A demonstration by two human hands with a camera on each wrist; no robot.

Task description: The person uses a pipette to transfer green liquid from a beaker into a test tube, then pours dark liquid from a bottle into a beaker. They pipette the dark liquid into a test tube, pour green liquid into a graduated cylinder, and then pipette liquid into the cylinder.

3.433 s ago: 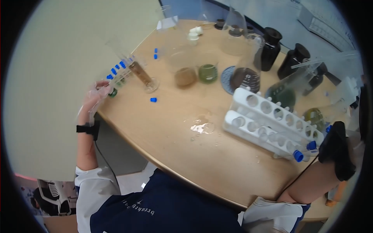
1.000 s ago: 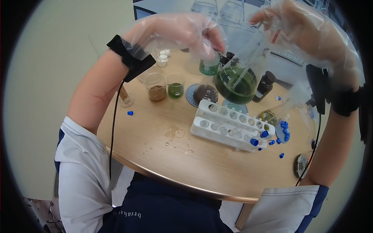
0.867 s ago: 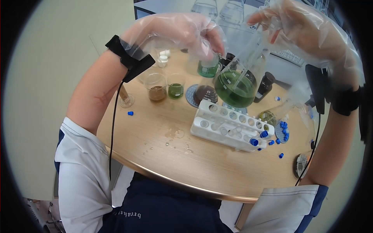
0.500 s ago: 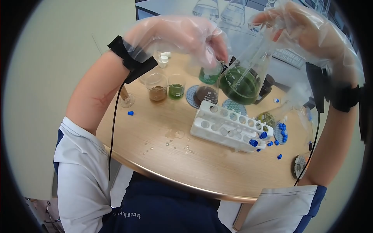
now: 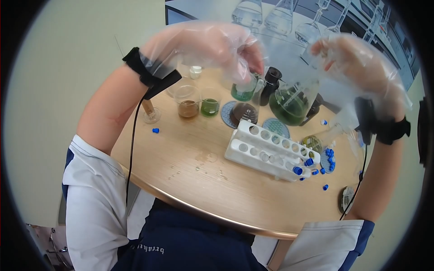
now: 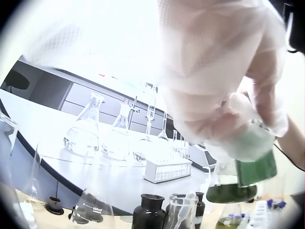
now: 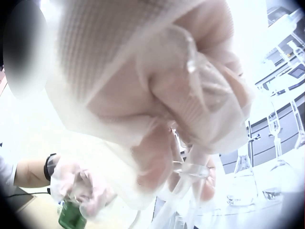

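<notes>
Both hands wear loose clear plastic gloves and are raised over the far side of the table. With bent fingers, my left hand [image 5: 221, 49] grips a small beaker [image 5: 243, 94] of green liquid from above. At its right, a conical flask [image 5: 289, 108] of darker green liquid hangs from my right hand [image 5: 359, 61], with a pale stem standing inside it. The right wrist view shows the right hand's fingers pinching the clear rim and neck [image 7: 193, 171]. From the left wrist, the beaker [image 6: 259, 169] overlaps the flask [image 6: 231, 193].
A white test tube rack [image 5: 266, 162] with blue-capped tubes stands centre-right, beside loose blue caps [image 5: 330, 156]. Beakers of brown liquid [image 5: 188, 108] and green liquid [image 5: 210, 107] stand left, near a measuring cylinder [image 5: 148, 107]. A brown-filled flask [image 5: 244, 115] and dark bottle [image 5: 271, 83] are behind the rack.
Earlier, the left hand was at the table's left edge; now it holds the beaker near the middle. Over the last half second, the right hand and flask move down and slightly right.
</notes>
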